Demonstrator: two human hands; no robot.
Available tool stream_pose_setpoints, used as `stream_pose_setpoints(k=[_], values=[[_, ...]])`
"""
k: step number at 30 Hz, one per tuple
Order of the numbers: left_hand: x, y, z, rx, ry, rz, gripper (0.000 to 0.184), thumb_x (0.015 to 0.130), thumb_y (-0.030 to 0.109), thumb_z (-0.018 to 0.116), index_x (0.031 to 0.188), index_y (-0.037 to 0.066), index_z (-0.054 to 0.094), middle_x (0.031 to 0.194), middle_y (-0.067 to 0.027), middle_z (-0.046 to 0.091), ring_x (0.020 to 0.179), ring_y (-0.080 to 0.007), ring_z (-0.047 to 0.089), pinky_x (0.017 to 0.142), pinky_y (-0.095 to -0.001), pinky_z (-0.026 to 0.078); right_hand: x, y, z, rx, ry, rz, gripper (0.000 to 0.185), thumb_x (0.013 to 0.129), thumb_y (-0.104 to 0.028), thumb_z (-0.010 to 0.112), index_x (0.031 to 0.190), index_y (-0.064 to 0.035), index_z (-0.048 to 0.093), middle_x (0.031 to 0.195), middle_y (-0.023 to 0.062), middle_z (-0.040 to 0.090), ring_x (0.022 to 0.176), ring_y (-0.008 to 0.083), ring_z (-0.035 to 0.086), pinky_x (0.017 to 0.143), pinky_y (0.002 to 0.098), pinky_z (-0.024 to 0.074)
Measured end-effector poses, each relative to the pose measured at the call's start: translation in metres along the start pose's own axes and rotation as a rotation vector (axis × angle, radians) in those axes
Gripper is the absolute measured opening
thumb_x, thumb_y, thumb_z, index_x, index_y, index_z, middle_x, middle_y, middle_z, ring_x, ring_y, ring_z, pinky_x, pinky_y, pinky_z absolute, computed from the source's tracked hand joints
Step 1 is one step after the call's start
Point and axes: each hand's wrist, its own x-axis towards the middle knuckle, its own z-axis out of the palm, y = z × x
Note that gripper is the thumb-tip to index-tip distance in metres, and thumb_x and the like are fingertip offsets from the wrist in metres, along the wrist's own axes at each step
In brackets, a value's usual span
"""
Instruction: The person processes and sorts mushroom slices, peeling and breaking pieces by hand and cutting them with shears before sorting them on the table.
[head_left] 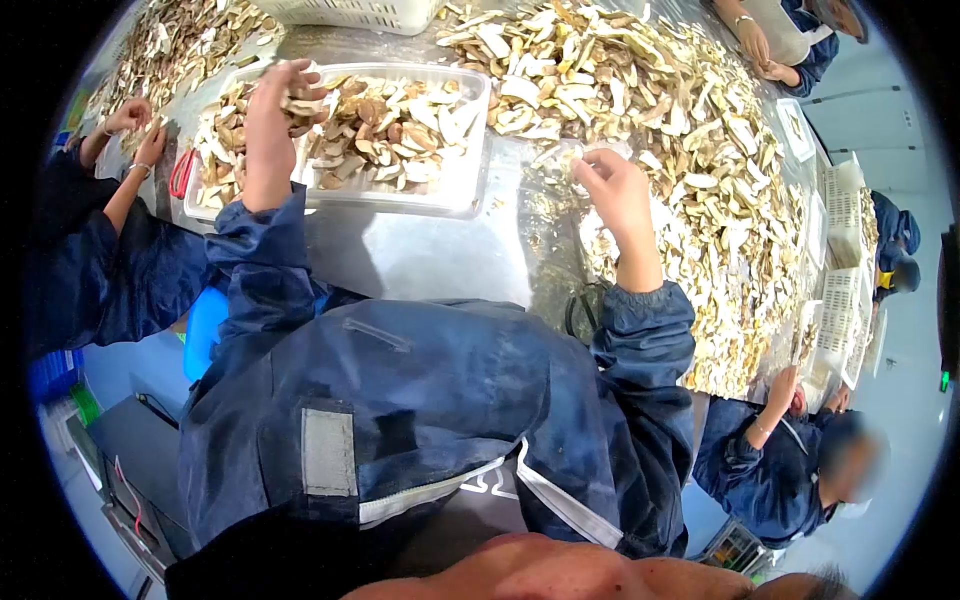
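My left hand [272, 130] is raised over a white plastic tray [470, 180], with curled fingers closed on some mushroom slices [303, 106]. Beneath it, brown and cream mushroom slices [385, 130] fill much of the tray. My right hand [618, 198] is at the near left edge of a large heap of sliced mushrooms [700, 160]. Its thumb and fingers are bent together, and whatever lies between them is too small to make out. Pale slices and crumbs are scattered on the metal table [430, 250] around that hand.
A red-handled tool [181, 174] lies left of the tray. A white perforated basket [350, 12] stands at the far side, and more baskets [838, 320] line the right. Co-workers' hands [140, 135] are at the left; other people sit right [775, 460] and at the far right corner.
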Motion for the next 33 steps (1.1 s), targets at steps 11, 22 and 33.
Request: stream_pose_setpoints(k=[11,22,33], values=[[-0.021,-0.02,0.006,0.292,-0.141,0.197,0.043,0.094,0.025,0.061,0.131,0.003,0.059,0.132,-0.0127,0.058,0.12,-0.02,0.054,0.104,-0.0315,0.039,-0.001,-0.065,0.081,0.427,-0.279,-0.144,0.025,0.094,-0.023,0.068,0.103,-0.0005,0.069,0.082,0.0022,0.069,0.065,0.0079,0.059,0.059,0.0234,0.0468],[-0.038,-0.022,0.027,0.203,-0.131,0.407,0.046,0.095,0.014,0.059,0.136,-0.006,0.049,0.142,-0.0174,0.052,0.133,-0.0242,0.045,0.114,-0.0351,0.03,-0.026,0.011,0.031,-0.362,0.171,-0.439,0.017,0.081,-0.012,0.067,0.097,-0.0071,0.07,0.097,0.0119,0.063,0.095,0.0321,0.059,0.081,0.0427,0.0498],[-0.12,-0.032,0.126,0.082,-0.668,0.348,0.033,0.093,0.01,0.059,0.125,0.002,0.058,0.125,-0.0089,0.059,0.117,-0.0183,0.054,0.101,-0.0327,0.04,-0.088,0.1,-0.069,-0.522,0.077,-0.168,0.011,0.08,-0.016,0.071,0.084,-0.0059,0.07,0.083,0.0131,0.063,0.082,0.0338,0.063,0.073,0.0444,0.0518]])
